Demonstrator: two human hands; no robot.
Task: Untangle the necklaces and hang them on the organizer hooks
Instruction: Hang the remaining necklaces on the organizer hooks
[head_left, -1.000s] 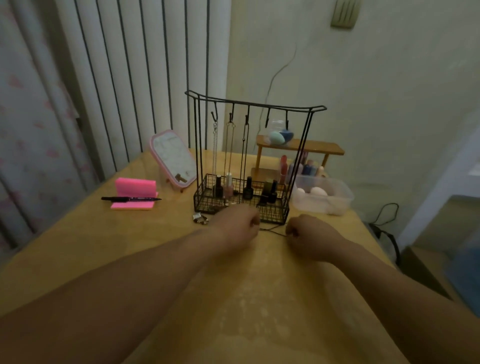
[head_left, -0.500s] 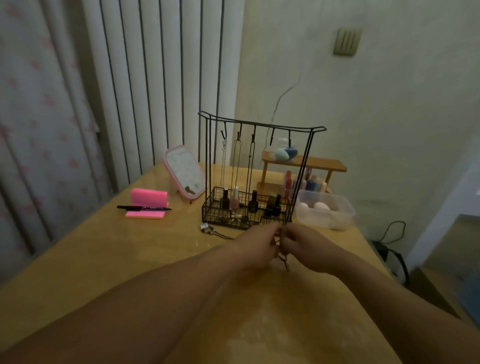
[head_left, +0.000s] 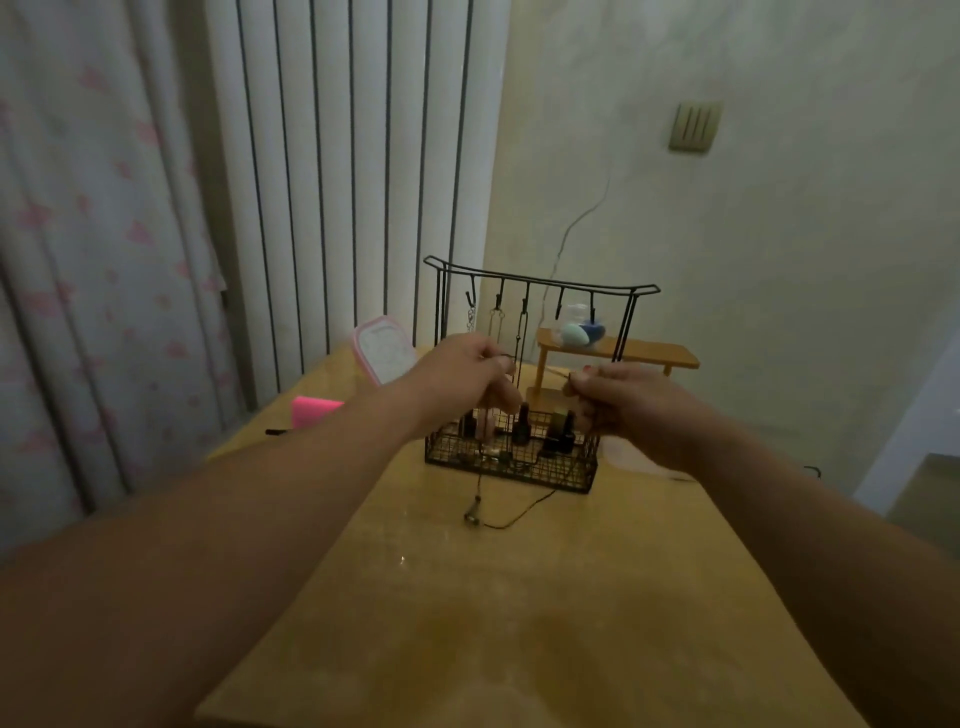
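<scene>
A black wire organizer (head_left: 540, 283) with a row of hooks stands on the wooden table (head_left: 545, 623); three chains hang from its left hooks. My left hand (head_left: 465, 376) and my right hand (head_left: 618, 402) are raised in front of it, each pinching an end of a thin dark cord necklace (head_left: 524, 512). The cord droops from both hands to the table, and its small pendant (head_left: 472, 514) dangles just above the tabletop in front of the basket. The two rightmost hooks are bare.
Nail polish bottles (head_left: 522, 426) fill the organizer's basket. A pink mirror (head_left: 382, 351) and pink sticky notes (head_left: 311, 410) with a pen sit to the left. A small wooden shelf (head_left: 644, 353) with a jar of sponges stands behind.
Both hands rose from the table with the cord necklace and spread apart, lifting it up in front of the organizer. The camera tilted upward.
</scene>
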